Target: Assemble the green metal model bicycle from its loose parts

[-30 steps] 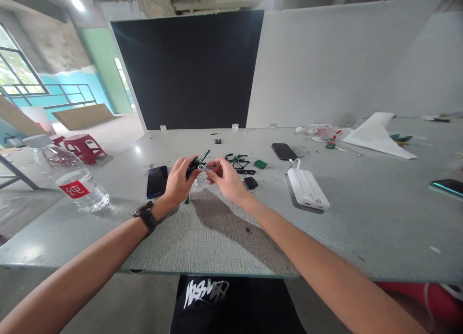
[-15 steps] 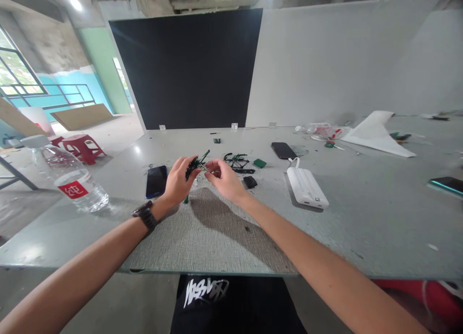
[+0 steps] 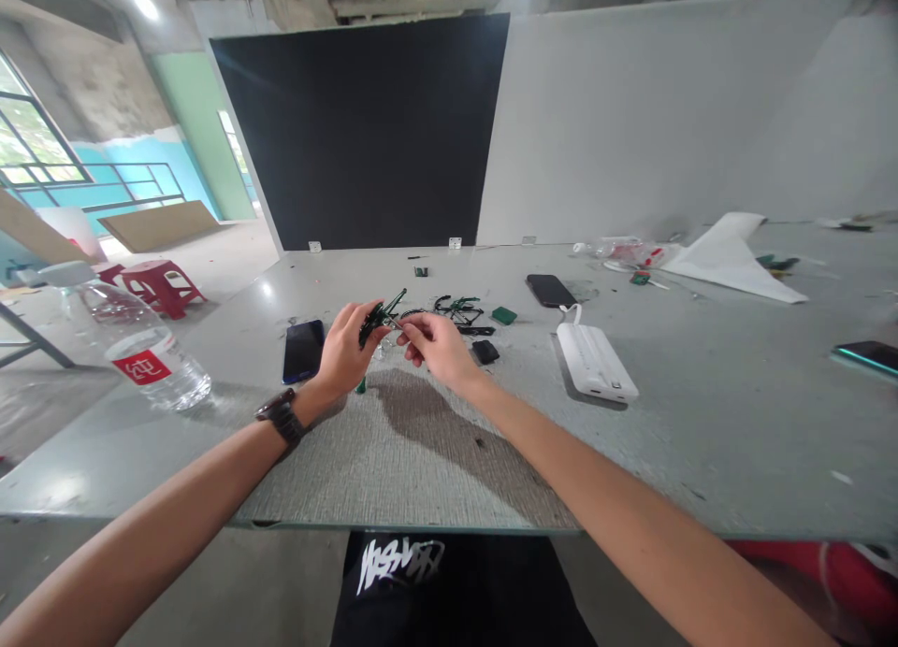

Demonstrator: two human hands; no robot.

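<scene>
My left hand is closed around a dark green-and-black frame with thin arms, which resembles a small drone body. One green arm sticks up past the fingertips. Pinched in my right hand is a thin metal tool, its tip against or close to the frame; its exact kind is hidden by the fingers. Just beyond the right hand lie black and green skeletal parts. A green block and a small black block sit to the right of them.
A dark phone lies left of my hands, and a water bottle stands farther left. To the right are a white power bank, another phone and a white wing-shaped piece. A black panel rises behind the table.
My right hand has turned slightly, and its fingers have shifted on the thin tool. The left hand and the frame in it stay nearly still.
</scene>
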